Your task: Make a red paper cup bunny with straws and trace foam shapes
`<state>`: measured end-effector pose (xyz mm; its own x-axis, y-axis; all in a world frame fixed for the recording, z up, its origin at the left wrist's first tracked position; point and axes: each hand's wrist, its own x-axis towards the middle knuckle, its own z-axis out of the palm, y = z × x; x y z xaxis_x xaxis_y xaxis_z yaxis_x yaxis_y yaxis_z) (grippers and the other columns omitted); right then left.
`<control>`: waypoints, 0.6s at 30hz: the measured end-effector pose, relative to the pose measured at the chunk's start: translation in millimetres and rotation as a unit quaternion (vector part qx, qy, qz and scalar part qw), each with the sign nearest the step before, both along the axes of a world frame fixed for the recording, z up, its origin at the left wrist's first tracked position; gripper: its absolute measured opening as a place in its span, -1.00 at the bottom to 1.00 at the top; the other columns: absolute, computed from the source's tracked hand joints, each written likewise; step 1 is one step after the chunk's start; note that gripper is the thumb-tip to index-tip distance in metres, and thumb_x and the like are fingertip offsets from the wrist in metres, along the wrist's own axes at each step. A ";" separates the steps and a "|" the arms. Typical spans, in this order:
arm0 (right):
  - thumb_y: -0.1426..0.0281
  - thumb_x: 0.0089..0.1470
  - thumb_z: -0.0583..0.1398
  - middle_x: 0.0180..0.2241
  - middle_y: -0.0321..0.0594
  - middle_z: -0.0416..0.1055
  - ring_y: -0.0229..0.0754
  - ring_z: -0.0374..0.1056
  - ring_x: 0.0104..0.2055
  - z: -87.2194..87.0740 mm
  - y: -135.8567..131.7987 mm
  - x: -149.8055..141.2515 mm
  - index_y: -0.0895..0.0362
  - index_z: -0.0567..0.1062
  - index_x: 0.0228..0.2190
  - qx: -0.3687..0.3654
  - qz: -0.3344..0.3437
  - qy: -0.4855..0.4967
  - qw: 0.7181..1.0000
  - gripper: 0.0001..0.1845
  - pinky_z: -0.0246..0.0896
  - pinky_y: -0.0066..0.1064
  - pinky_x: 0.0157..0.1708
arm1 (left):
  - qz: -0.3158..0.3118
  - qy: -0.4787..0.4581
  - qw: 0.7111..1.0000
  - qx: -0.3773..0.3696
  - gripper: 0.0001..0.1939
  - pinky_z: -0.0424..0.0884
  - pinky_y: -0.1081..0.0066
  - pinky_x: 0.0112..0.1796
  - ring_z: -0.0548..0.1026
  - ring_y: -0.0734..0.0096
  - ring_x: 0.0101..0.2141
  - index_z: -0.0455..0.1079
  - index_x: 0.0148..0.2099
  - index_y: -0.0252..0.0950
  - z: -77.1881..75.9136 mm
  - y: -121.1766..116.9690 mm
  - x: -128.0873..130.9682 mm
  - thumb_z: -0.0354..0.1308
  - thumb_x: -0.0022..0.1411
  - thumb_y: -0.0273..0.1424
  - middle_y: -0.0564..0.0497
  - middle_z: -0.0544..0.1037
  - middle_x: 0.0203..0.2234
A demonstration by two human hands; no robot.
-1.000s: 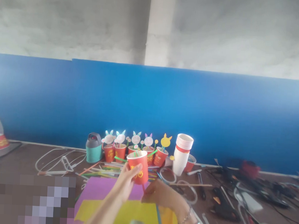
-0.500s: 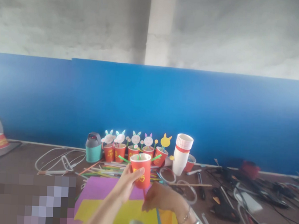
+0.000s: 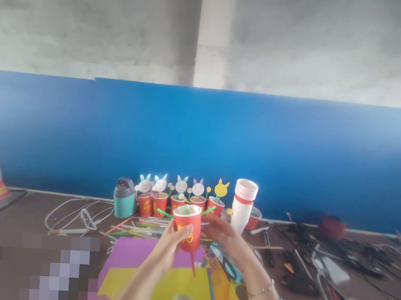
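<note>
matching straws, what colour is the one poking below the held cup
The straw is red, best seen in the head view.

Far limit: a blue partition panel (image 3: 201, 136), fronted by a row of red paper cups (image 3: 159, 204) bearing paper animal faces. The tall stack of white paper cups (image 3: 240, 215) stands just beyond your right hand (image 3: 224, 236). Thin green straws (image 3: 165, 213) obstruct both sides of the raised red paper cup (image 3: 193, 219). You have passage over the flat yellow paper sheet (image 3: 169, 285), nearer than the thin red straw (image 3: 193, 264). Tangled black cables (image 3: 363, 255) block low travel right.
</note>
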<state>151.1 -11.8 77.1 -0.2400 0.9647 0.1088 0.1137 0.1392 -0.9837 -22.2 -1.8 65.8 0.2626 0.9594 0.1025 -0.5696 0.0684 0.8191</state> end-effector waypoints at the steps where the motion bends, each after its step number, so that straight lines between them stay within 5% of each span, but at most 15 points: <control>1: 0.22 0.04 0.21 -0.26 -0.27 0.47 -0.18 0.37 -0.20 1.7 0.4 -0.8 0.04 0.48 -0.20 0.012 -0.028 0.070 0.997 -0.73 0.27 -0.36 -0.16 | -0.010 -0.002 1.000 0.005 -0.54 0.40 0.35 -0.29 0.54 0.21 -0.31 0.48 -0.17 -0.33 0.6 -0.7 0.8 0.43 -0.15 -0.26 -0.10 0.60 -0.38; 6: 0.16 -0.09 0.33 -0.36 -0.26 0.46 -0.19 0.37 -0.28 1.5 1.0 -6.7 0.12 0.45 -0.41 0.015 -0.069 0.201 0.977 -0.69 0.27 -0.41 -0.24 | -0.065 0.026 0.997 0.022 -0.46 0.38 0.37 -0.29 0.52 0.22 -0.31 0.48 -0.08 -0.34 0.9 -3.6 0.7 0.42 -0.14 -0.26 -0.14 0.60 -0.32; 10: 0.15 -0.12 0.34 -0.59 -0.35 0.31 -0.32 0.22 -0.50 -0.5 0.3 -1.1 0.17 0.41 -0.60 -0.023 -0.064 0.187 0.980 -0.64 0.14 -0.49 -0.44 | -0.104 0.055 0.992 0.037 -0.46 0.36 0.38 -0.27 0.50 0.23 -0.28 0.50 -0.10 -0.32 -2.5 -0.3 -9.3 0.45 -0.19 -0.30 -0.11 0.59 -0.30; 14: 0.19 -0.20 0.39 -0.61 -0.35 0.29 -0.33 0.20 -0.51 0.9 -2.5 5.3 0.20 0.48 -0.58 -0.093 -0.012 0.170 0.981 -0.66 0.12 -0.49 -0.45 | -0.171 0.103 0.977 0.070 -0.45 0.34 0.41 -0.30 0.49 0.30 -0.33 0.49 -0.08 -0.33 -6.9 6.0 -21.0 0.45 -0.19 -0.31 -0.09 0.59 -0.33; 18: 0.17 -0.20 0.39 -0.62 -0.37 0.27 -0.35 0.17 -0.54 5.3 -4.2 0.8 0.18 0.46 -0.61 -0.045 -0.070 0.148 0.985 -0.65 0.07 -0.51 -0.51 | -0.180 0.098 0.976 0.075 -0.46 0.34 0.38 -0.25 0.49 0.25 -0.28 0.47 -0.05 -0.31 -11.6 10.4 -23.7 0.43 -0.13 -0.30 -0.09 0.58 -0.29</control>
